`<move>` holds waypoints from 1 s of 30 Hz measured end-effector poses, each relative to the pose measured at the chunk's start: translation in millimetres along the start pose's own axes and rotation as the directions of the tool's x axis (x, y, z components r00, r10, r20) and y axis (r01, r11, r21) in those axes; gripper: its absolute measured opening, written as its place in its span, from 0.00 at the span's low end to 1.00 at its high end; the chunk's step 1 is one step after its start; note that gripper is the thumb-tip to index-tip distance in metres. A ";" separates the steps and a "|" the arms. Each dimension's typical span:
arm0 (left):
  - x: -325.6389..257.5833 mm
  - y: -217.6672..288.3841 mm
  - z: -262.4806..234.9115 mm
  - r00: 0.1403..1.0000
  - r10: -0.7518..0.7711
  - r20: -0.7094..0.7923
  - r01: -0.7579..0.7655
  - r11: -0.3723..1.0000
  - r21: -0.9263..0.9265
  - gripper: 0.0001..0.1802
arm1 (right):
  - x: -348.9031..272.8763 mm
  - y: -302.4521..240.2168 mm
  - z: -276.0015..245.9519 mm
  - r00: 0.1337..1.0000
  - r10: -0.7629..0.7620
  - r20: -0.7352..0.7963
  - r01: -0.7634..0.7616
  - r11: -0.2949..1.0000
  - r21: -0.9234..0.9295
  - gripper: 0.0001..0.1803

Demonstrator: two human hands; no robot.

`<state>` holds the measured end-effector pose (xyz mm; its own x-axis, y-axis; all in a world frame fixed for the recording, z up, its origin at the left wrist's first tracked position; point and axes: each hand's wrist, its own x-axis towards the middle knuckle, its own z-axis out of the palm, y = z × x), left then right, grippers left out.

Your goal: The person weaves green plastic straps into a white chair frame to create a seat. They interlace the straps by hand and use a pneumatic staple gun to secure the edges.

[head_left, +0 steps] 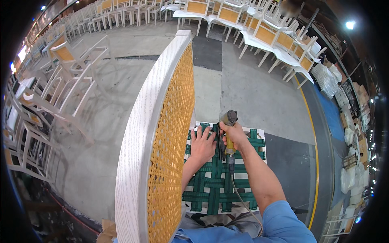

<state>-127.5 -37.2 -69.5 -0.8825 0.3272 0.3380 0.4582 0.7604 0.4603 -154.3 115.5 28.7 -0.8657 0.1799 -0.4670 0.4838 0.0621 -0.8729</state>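
Observation:
A white wooden chair stands right below me, its backrest (142,133) filled with yellow woven cane (172,137). The seat (221,178) is a lattice of green webbing straps on a white frame. My left hand (202,146) lies flat on the webbing near the seat's far edge, fingers spread. My right hand (235,135) grips a pneumatic staple gun (227,135) with a yellow handle, its nose down on the webbing beside my left hand. A thin air hose (243,200) trails from the gun back along my right forearm.
Rows of white chairs with cane backs (259,32) line the far side of the concrete floor. More white chair frames (52,101) are stacked at the left. A yellow floor line (314,141) curves past on the right, with bagged goods and boxes (356,133) beyond it.

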 end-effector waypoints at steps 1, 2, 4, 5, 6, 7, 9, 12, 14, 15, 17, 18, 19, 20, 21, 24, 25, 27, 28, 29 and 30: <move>0.2 -0.1 0.1 1.000 0.003 0.000 -0.003 1.000 0.008 0.25 | 0.8 0.0 0.1 1.000 0.006 -0.002 -0.006 1.000 0.002 0.12; 3.8 -0.2 -0.4 1.000 0.003 -0.004 -0.003 1.000 0.004 0.25 | 2.9 -3.2 -0.5 1.000 0.012 -0.001 -0.012 1.000 -0.022 0.12; 10.8 0.1 -1.3 1.000 0.005 -0.010 -0.005 1.000 -0.007 0.25 | 6.4 -9.2 -2.2 1.000 0.025 -0.003 -0.025 0.997 -0.069 0.13; 10.7 -2.2 -0.8 1.000 -0.002 -0.016 0.002 1.000 -0.011 0.24 | 6.2 -11.1 0.7 1.000 0.021 0.012 -0.020 0.999 -0.050 0.13; 10.2 -4.4 -0.4 1.000 -0.010 -0.022 0.009 1.000 -0.015 0.24 | 5.5 -12.4 4.1 1.000 0.017 0.026 -0.016 0.999 -0.031 0.12; 9.9 -6.6 -0.1 0.999 -0.017 -0.029 0.017 1.000 -0.018 0.24 | 5.2 -14.2 7.6 0.999 0.013 0.041 -0.012 1.000 -0.011 0.12; 10.3 -5.6 0.0 0.999 -0.006 -0.037 0.005 1.000 -0.015 0.23 | 5.4 -12.8 10.9 0.999 -0.016 0.029 0.017 0.999 -0.032 0.12; 12.3 -2.5 -1.2 1.000 -0.003 -0.029 0.002 1.000 -0.015 0.23 | 6.7 -14.0 10.8 1.000 -0.012 0.008 0.012 0.997 -0.078 0.12; 12.0 -3.4 -2.1 1.000 -0.012 -0.023 0.011 1.000 -0.015 0.23 | 6.1 -15.2 11.6 1.000 -0.003 0.018 0.004 0.996 -0.088 0.12; 10.3 -5.1 -2.2 1.000 -0.020 -0.023 0.019 1.000 -0.015 0.23 | 3.8 -14.5 12.9 0.999 -0.003 0.036 0.005 0.997 -0.080 0.12; 10.0 -5.7 -2.6 0.999 -0.026 -0.027 0.025 0.999 -0.020 0.23 | 2.9 -12.5 12.5 0.999 -0.009 0.048 0.013 0.997 -0.081 0.13; 11.7 -4.7 -3.0 0.999 -0.024 -0.030 0.023 0.999 -0.025 0.23 | 3.0 -10.2 10.3 0.999 -0.016 0.041 0.019 0.996 -0.089 0.13; 11.6 -3.2 -3.4 0.999 -0.022 -0.034 0.021 0.999 -0.031 0.22 | 3.1 -7.5 8.7 0.999 -0.022 0.035 0.026 0.995 -0.097 0.14; 12.1 -2.6 -3.1 0.999 -0.025 -0.036 0.024 0.999 -0.037 0.22 | 3.6 -9.0 7.4 0.999 -0.010 0.041 0.014 0.996 -0.091 0.14; 11.9 -2.5 -3.1 0.999 -0.028 -0.039 0.026 0.999 -0.043 0.22 | 4.1 -10.5 6.1 0.999 0.002 0.048 0.002 0.996 -0.084 0.14; 10.6 -4.4 -2.0 0.998 -0.022 -0.066 0.018 0.997 -0.070 0.20 | 2.0 -9.0 3.2 0.999 -0.004 0.034 0.006 0.998 -0.063 0.14; 11.2 -5.5 -1.2 0.997 -0.019 -0.078 0.012 0.997 -0.081 0.20 | 2.0 -8.3 2.4 1.000 -0.012 0.024 0.014 0.998 -0.055 0.14; 11.8 -4.8 -1.2 0.997 -0.017 -0.081 0.011 0.997 -0.082 0.20 | 3.7 -10.1 -1.1 1.000 0.004 0.007 -0.003 0.998 -0.059 0.12; 10.9 -4.2 -1.1 0.996 -0.017 -0.083 0.011 0.996 -0.083 0.20 | 3.7 -10.0 -2.6 1.000 0.012 0.000 -0.012 0.998 -0.061 0.12; 12.9 -3.1 -0.8 0.996 -0.010 -0.090 0.001 0.996 -0.095 0.19 | 5.5 -8.6 -6.8 1.000 0.007 -0.002 -0.008 0.999 -0.048 0.12; 12.0 -2.1 -1.1 0.995 -0.003 -0.098 -0.008 0.994 -0.106 0.18 | 5.9 -5.4 -9.5 1.000 0.002 -0.002 -0.003 0.999 -0.037 0.13</move>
<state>-139.0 -35.5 -65.5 -0.8690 0.2688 0.4155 0.4739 0.6939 0.5421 -160.8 125.6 31.9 -0.8643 0.1819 -0.4689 0.4904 0.0978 -0.8660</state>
